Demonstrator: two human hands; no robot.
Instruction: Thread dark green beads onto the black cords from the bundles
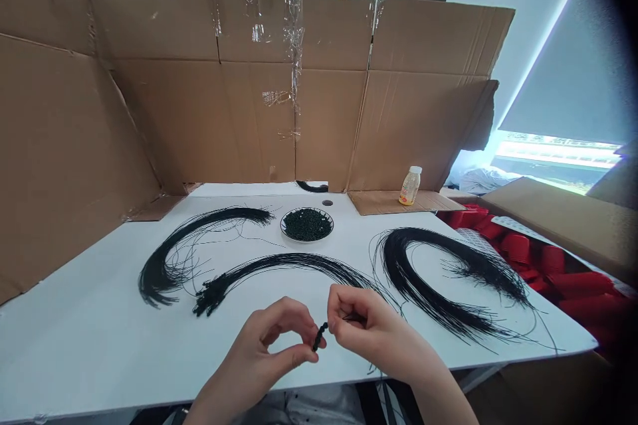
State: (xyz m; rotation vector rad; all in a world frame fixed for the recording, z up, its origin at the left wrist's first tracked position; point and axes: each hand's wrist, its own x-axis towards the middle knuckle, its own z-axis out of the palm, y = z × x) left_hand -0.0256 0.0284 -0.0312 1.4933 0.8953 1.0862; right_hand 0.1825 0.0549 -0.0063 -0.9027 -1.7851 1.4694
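White table (100,352) holds black cord bundles (433,272) and a plate of black beads (306,224), with a cardboard wall (249,113) behind. Left hand (254,358) pinches a beaded cord (319,337); right hand (373,325) curled beside it, hold unclear.

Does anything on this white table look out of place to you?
A curved black piece, probably more cord, lies alone at the table's far edge against the cardboard screen, apart from the three big cord bunches up front.

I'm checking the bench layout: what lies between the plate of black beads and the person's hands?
In the head view, a curved bundle of black cords lies on the white table between the plate and the left hand and right hand.
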